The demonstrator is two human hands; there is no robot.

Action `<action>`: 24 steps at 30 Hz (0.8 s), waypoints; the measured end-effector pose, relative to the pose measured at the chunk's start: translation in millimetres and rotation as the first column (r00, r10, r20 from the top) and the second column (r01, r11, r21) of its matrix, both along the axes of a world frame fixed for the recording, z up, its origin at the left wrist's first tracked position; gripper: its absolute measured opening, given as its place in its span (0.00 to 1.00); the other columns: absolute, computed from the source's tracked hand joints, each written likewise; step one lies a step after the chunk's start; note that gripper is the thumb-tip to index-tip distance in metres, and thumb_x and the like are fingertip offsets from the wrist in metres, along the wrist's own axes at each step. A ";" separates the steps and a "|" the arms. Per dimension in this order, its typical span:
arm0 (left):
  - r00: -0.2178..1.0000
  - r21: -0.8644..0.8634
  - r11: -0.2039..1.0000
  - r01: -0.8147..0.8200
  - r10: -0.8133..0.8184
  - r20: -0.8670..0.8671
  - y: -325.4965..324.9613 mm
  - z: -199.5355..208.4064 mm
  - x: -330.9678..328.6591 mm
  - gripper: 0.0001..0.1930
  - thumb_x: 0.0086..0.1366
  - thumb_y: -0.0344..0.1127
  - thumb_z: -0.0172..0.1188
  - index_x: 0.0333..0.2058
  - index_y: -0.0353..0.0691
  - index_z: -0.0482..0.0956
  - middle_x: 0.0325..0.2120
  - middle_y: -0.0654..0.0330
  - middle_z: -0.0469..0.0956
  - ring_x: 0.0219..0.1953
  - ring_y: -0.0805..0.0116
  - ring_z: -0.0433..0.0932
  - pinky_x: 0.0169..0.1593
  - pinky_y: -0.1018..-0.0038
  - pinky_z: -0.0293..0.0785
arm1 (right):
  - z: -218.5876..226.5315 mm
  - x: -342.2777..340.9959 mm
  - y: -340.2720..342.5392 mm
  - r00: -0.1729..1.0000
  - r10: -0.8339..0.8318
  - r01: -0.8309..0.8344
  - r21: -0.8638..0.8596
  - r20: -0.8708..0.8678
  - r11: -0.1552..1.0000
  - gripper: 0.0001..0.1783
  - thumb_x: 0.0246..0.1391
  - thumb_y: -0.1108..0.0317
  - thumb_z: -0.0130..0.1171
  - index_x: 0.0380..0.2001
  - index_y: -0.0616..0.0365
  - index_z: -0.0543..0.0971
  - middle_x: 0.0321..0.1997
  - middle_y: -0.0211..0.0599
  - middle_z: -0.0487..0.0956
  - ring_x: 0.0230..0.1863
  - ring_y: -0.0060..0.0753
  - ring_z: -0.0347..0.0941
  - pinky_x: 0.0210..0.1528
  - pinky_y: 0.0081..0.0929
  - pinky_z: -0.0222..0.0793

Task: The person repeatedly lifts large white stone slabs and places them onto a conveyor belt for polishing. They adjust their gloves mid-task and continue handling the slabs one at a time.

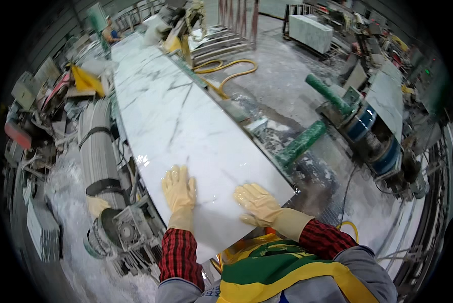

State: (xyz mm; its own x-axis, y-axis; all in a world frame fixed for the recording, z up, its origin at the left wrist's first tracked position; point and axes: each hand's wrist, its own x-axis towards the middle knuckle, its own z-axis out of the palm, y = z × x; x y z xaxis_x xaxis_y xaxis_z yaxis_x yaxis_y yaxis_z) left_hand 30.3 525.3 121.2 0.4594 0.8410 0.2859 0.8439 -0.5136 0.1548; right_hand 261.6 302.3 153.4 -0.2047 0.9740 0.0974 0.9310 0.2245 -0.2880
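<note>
A long, wet slab of white stone with grey veins (161,108) stretches from just in front of me toward the far left. My left hand (178,189), in a cream rubber glove, lies flat on its near part with the fingers pointing away. To the right, my right hand (259,204) in a matching glove rests palm down close to the slab's near edge, fingers slightly spread and angled left. Neither hand holds anything. Both forearms wear red and black checked sleeves.
Beside the slab's right edge are green rollers (301,144) and a blue-banded machine (365,123). A grey bellows cover (97,146) and a motor (128,232) stand on the left. A yellow hose (241,65) lies on the wet floor. Another person (110,33) is at the far end.
</note>
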 end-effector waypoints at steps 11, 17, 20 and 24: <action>0.999 -0.025 0.999 -0.034 0.033 -0.022 -6.5 7.6 -4.4 0.28 0.75 0.50 0.58 0.70 0.51 0.73 0.72 0.52 0.71 0.75 0.44 0.65 0.78 0.49 0.55 | -2.0 2.7 -2.2 0.994 0.037 -0.021 0.151 -0.102 0.988 0.37 0.62 0.47 0.65 0.67 0.61 0.75 0.71 0.55 0.76 0.73 0.62 0.68 0.80 0.53 0.57; 0.999 -0.022 0.999 -0.036 0.035 -0.017 -9.8 4.7 -5.2 0.27 0.75 0.49 0.59 0.69 0.50 0.74 0.72 0.52 0.71 0.75 0.44 0.65 0.77 0.50 0.56 | -1.9 1.5 -6.9 0.991 0.049 -0.022 0.214 -0.122 0.977 0.36 0.61 0.51 0.67 0.65 0.62 0.75 0.70 0.56 0.76 0.72 0.62 0.70 0.79 0.53 0.59; 0.999 -0.019 0.999 -0.037 0.036 -0.018 -11.4 3.2 -5.6 0.27 0.75 0.49 0.59 0.69 0.50 0.74 0.72 0.52 0.71 0.75 0.44 0.65 0.77 0.50 0.56 | -1.5 1.4 -8.3 0.987 0.062 -0.026 0.232 -0.148 0.972 0.35 0.61 0.51 0.67 0.65 0.61 0.76 0.69 0.56 0.77 0.71 0.61 0.70 0.78 0.54 0.59; 1.000 -0.032 0.999 -0.028 0.027 -0.015 -14.5 6.4 -3.1 0.26 0.75 0.47 0.60 0.68 0.49 0.75 0.72 0.52 0.70 0.75 0.45 0.64 0.78 0.49 0.55 | -2.0 2.1 -10.7 0.986 0.049 -0.015 0.209 -0.156 0.978 0.35 0.61 0.52 0.67 0.65 0.61 0.76 0.68 0.54 0.77 0.71 0.61 0.70 0.78 0.53 0.60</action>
State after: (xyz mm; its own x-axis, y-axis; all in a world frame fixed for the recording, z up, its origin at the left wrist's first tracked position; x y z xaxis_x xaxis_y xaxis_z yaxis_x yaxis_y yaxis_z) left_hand 27.2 510.8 127.6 0.4399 0.8619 0.2523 0.8599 -0.4853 0.1586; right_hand 263.7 291.6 151.4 -0.2011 0.9223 0.3300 0.8680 0.3239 -0.3765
